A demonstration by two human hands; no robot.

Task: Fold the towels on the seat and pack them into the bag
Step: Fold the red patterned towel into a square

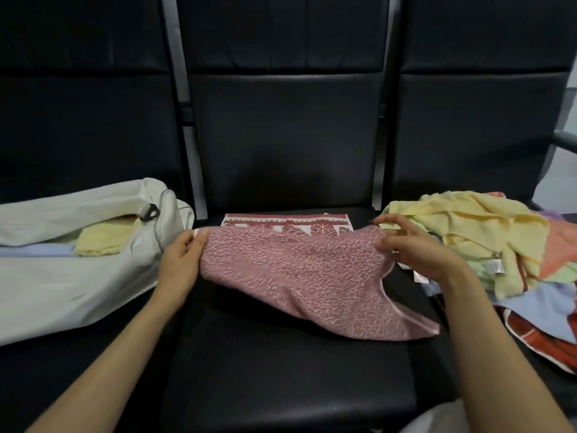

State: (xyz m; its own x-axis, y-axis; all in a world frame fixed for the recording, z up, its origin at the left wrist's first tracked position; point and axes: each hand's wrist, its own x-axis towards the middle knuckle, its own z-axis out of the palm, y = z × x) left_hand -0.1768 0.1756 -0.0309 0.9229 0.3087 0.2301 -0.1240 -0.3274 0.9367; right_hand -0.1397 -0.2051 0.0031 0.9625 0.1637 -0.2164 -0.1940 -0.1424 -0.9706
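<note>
Left of the left hand (179, 264) a white bag (62, 276) lies open on its side. Two folded towels show in its mouth: a yellow towel (100, 242) on a pale blue towel (34, 251). One pink towel (296, 276) is stretched between the hands above the middle of the three black seats (281, 370). The left hand pinches one upper corner and the right hand (415, 248) pinches the other. Its held edge runs from hand to hand, and the loose end trails down to a corner on the cushion under the right forearm. Just beyond the hands a patterned red-and-white strip (287, 225) lies flat. Right of the right hand sits a loose heap of towels (499, 245) in yellow, green, peach, blue and red; their number cannot be told.
</note>
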